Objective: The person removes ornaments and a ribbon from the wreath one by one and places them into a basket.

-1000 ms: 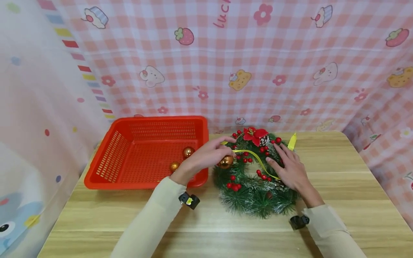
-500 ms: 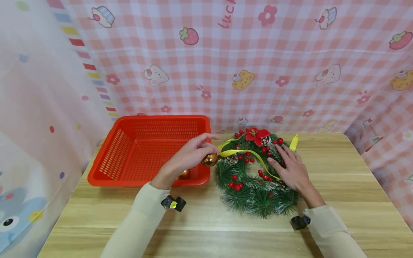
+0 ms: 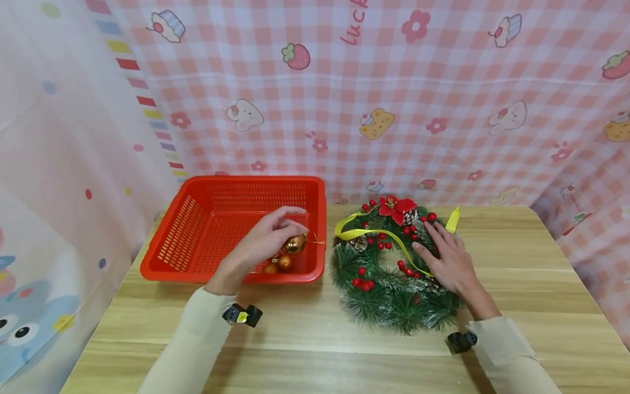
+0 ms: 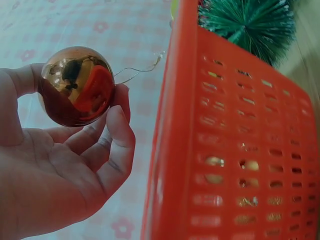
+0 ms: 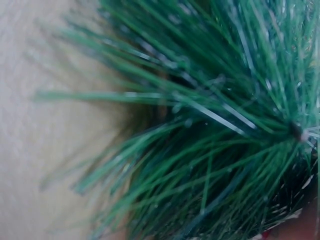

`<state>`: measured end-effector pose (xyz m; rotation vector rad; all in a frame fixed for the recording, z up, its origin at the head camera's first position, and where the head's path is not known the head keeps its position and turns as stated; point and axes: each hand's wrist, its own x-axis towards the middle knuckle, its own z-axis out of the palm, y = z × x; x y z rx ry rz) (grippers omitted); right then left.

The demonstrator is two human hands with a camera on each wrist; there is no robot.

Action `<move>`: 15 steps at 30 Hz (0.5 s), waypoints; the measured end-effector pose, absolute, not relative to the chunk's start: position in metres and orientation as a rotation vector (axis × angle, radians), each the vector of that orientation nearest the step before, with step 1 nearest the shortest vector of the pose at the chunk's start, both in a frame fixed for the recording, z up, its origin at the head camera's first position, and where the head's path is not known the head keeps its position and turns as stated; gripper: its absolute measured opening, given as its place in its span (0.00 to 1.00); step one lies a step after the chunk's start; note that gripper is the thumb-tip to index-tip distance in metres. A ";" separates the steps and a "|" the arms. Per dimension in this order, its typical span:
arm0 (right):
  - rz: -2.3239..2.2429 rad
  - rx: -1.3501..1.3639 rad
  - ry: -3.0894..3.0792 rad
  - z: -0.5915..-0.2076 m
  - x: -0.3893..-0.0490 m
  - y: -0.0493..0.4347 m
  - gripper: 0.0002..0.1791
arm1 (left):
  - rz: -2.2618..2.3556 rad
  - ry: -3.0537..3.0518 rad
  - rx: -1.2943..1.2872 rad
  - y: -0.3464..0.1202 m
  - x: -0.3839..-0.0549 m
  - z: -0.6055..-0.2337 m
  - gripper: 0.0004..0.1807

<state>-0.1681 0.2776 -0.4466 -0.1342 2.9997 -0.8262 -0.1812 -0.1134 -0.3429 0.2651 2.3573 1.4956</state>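
In the head view my left hand [image 3: 266, 236] holds a shiny copper Christmas ball [image 3: 295, 244] over the right part of the red basket [image 3: 162, 268]. The left wrist view shows the ball [image 4: 77, 86] pinched between thumb and fingers, its thin gold hanging loop [image 4: 140, 70] trailing free. My right hand [image 3: 450, 261] rests with extended fingers on the right side of a green wreath [image 3: 364, 306]. Red berries, pinecones and a red poinsettia [image 3: 395, 209] decorate it. A yellow ribbon [image 3: 379, 232] loops across the wreath. Green needles [image 5: 200, 150] fill the right wrist view.
Smaller copper balls [image 3: 285, 262] lie in the basket's near right corner, partly behind its rim. Basket and wreath stand side by side on a wooden table [image 3: 315, 350]. A pink checked cloth [image 3: 325, 98] hangs behind the table.
My left hand has moved left from the wreath to over the basket, carrying the copper ball away from the ribbon. The right hand has stayed on the wreath.
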 end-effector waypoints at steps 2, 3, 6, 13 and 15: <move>-0.826 -0.135 3.001 -0.447 -0.168 0.278 0.41 | 1.490 2.365 0.250 -0.117 -0.182 -0.345 0.18; -0.824 -0.137 3.002 -0.448 -0.168 0.277 0.41 | 1.487 2.367 0.249 -0.119 -0.182 -0.346 0.18; -0.823 -0.136 3.001 -0.448 -0.168 0.277 0.40 | 1.490 2.372 0.228 -0.123 -0.183 -0.348 0.19; -0.834 -0.130 3.004 -0.448 -0.168 0.278 0.40 | 1.456 2.415 0.230 -0.125 -0.185 -0.356 0.21; -0.831 -0.131 3.006 -0.448 -0.169 0.278 0.40 | 1.426 2.450 0.222 -0.123 -0.186 -0.359 0.21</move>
